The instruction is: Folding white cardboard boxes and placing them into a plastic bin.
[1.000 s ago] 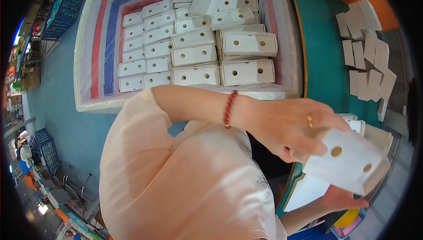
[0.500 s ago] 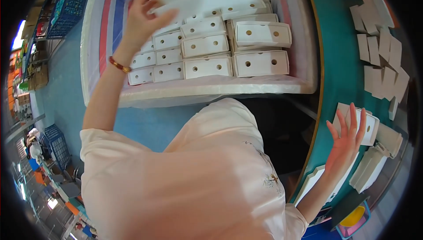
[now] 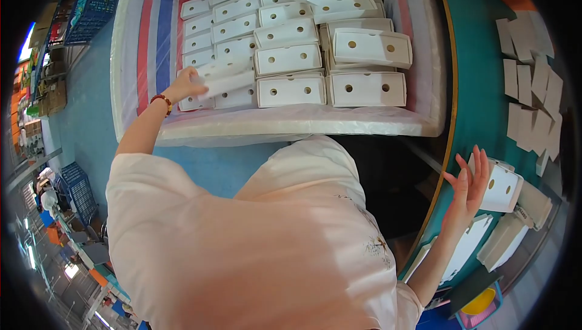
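Your left hand (image 3: 182, 84) is closed around the near end of a folded white box (image 3: 227, 75), holding it low over the left rows of finished boxes (image 3: 291, 57) in the large plastic-lined tray (image 3: 130, 57). The box sits slightly skewed across its neighbours and does not look squared into a row yet. Judging by the rows, align its long edge with the boxes beside it and slide it in flush with the front box (image 3: 236, 98), punched holes facing the same way as the rest, before you loosen your fingers; dropping it from a tilt could nudge the rows out of line. Your right hand (image 3: 468, 186) is spread wide open and holds nothing, hovering at the edge of the green bench (image 3: 479, 106) just beside another white box (image 3: 502, 187), with flat blanks (image 3: 533, 87) lying further along.
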The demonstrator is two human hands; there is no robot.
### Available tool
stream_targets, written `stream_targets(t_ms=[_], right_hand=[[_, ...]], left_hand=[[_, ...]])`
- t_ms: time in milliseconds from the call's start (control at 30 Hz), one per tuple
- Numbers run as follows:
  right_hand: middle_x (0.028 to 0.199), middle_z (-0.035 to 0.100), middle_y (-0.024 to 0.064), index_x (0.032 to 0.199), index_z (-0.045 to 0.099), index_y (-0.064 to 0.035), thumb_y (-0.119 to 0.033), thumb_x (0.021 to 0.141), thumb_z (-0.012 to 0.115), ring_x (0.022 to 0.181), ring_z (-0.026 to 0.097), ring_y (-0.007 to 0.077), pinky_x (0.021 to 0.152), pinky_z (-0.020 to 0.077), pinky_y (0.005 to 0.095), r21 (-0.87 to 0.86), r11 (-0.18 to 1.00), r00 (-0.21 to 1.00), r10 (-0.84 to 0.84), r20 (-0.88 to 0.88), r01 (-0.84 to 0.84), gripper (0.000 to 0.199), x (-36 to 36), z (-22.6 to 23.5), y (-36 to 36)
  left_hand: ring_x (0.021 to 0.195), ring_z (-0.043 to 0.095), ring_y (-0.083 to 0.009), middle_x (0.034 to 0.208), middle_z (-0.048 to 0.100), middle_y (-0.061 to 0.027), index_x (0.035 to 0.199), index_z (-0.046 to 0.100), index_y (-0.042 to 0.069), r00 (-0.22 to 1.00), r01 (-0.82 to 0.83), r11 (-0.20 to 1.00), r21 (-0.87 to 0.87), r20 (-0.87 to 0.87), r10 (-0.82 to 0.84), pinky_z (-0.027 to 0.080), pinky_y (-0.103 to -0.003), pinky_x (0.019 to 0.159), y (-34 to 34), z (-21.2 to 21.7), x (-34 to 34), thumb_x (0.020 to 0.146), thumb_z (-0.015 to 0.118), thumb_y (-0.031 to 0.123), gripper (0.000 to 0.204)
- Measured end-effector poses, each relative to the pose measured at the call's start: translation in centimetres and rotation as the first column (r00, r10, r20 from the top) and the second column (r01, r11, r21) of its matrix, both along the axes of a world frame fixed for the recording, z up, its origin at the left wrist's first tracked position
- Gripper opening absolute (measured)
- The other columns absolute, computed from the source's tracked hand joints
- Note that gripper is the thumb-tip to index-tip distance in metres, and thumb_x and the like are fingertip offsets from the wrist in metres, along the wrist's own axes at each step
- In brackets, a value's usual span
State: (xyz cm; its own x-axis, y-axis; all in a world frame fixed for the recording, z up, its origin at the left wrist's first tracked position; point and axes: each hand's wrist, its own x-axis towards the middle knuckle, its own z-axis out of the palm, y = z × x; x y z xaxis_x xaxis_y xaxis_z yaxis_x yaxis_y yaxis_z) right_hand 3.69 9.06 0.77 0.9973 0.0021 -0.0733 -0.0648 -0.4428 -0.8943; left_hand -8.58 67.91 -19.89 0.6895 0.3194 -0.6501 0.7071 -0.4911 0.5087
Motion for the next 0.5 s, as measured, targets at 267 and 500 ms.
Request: stream_targets(t_ms=[267, 500], right_hand=[[0.137, 0.042, 0.0129, 0.127, 0.049, -0.0039, -0.017, 0.095, 0.048, 0.114, 0.052, 0.0223, 0.078, 0.0512, 0.0265, -0.093, 0.994, 0.998, 0.058, 0.015, -0.057, 0.035, 0.3, -0.6, -1.1], [0.133, 0.048, 0.0117, 0.119, 0.056, -0.0029, -0.012, 0.095, 0.046, 0.111, 0.053, 0.0187, 0.072, 0.0500, 0.0232, -0.045, 0.999, 0.997, -0.025, -0.072, 0.022, 0.027, 0.6, -0.9, -1.6]], left_hand=[[0.078, 0.055, -0.0210, 0.082, 0.056, -0.0088, 0.096, 0.049, 0.003, 0.913, 0.231, 0.973, 0.011, -0.348, -0.213, 0.045, -0.033, 0.068, -1.3, -1.8, 2.2, 0.065, 0.073, 0.055, 0.065], [0.085, 0.063, -0.0282, 0.100, 0.061, -0.0246, 0.101, 0.055, -0.006, 0.992, 0.020, 0.922, 0.386, -0.126, 0.031, 0.049, -0.039, 0.073, 1.6, -8.6, 3.8, 0.076, 0.057, 0.045, 0.057]])
